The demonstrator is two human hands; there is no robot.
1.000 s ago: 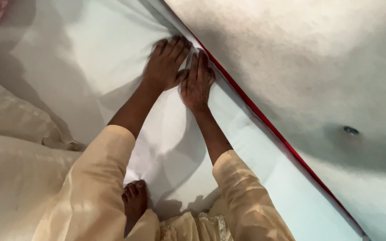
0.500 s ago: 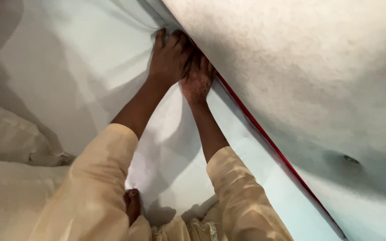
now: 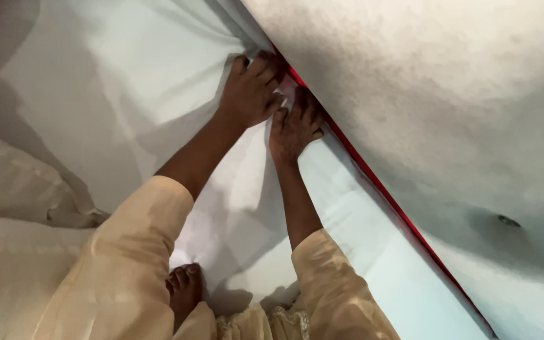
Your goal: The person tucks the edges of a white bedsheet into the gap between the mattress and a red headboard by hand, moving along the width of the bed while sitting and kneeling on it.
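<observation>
White sheet [image 3: 158, 75] pressed flat under both hands, left hand [image 3: 251, 94] and right hand [image 3: 294, 129] side by side, fingers spread, nothing gripped, red edge [image 3: 373, 179] touched by fingertips

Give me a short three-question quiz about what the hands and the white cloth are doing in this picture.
1. True or false: both hands press on the white sheet at its edge by the red trim.
2. Which hand lies nearer the red trim? A. left hand B. right hand
3. What bare body part shows on the sheet between the cream sleeves?

Key
1. True. The left hand and right hand lie side by side on the sheet's edge.
2. B. The right hand's fingers reach the trim beside the grey felt-like surface.
3. A foot, toes showing.
</observation>
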